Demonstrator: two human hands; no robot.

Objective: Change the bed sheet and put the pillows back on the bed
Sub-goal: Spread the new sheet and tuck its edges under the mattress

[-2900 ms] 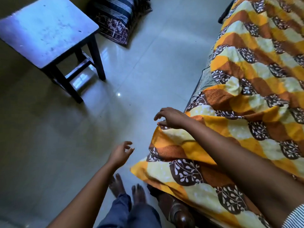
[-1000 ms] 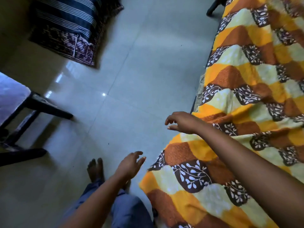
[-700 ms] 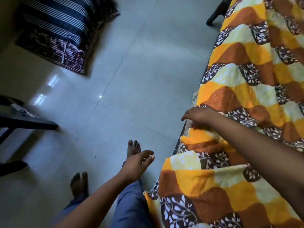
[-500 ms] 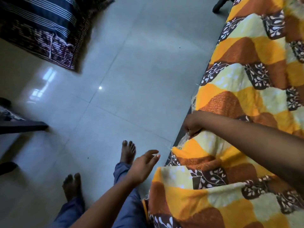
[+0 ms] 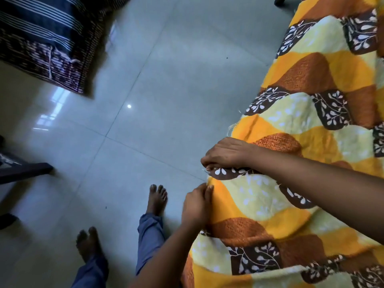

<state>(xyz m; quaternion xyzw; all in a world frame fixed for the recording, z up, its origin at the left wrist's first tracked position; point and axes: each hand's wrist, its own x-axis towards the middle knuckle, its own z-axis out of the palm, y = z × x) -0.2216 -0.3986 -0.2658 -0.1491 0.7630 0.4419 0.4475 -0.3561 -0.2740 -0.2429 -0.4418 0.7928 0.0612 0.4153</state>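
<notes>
An orange, yellow and brown leaf-patterned bed sheet (image 5: pixel 307 113) covers the bed on the right and hangs over its left side. My right hand (image 5: pixel 226 153) grips the sheet's hanging edge, fingers curled round the fabric. Just below it, my left hand (image 5: pixel 197 204) lies against the same edge, fingers pinching the cloth. A dark blue striped pillow (image 5: pixel 47 36) lies on the floor at the top left.
Glossy grey floor tiles (image 5: pixel 158 90) run between the bed and the pillow. A dark stool's legs (image 5: pixel 22 171) show at the left edge. My bare feet (image 5: pixel 156 198) stand close beside the bed. A dark bed leg (image 5: pixel 280 1) is at the top.
I have moved along the bed's side. My right hand went from resting on the sheet to gripping its edge. My left hand moved from open in the air onto the sheet's edge.
</notes>
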